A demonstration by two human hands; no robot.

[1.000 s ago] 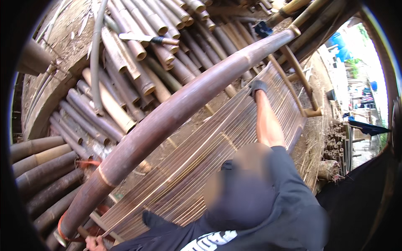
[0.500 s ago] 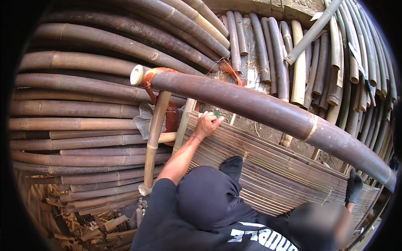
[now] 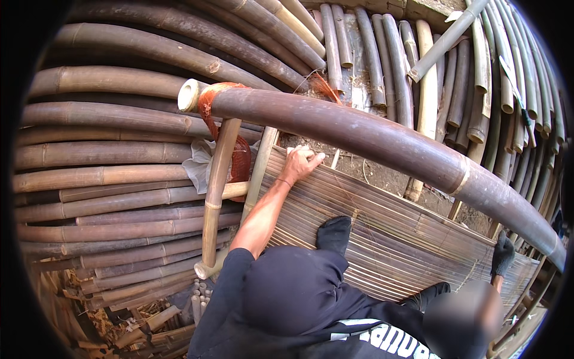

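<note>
Head view: left hand pinches the bamboo mat edge; its strips run left to lower right; gloved right hand fingers curled on it

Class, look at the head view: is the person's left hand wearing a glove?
No. The left hand is bare, its fingers gripping the top edge of the bamboo slat mat, while the right hand wears a dark glove.

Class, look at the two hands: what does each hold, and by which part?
Left hand grips the mat of bamboo slats at its top corner; gloved right hand rests on its far edge.
</note>
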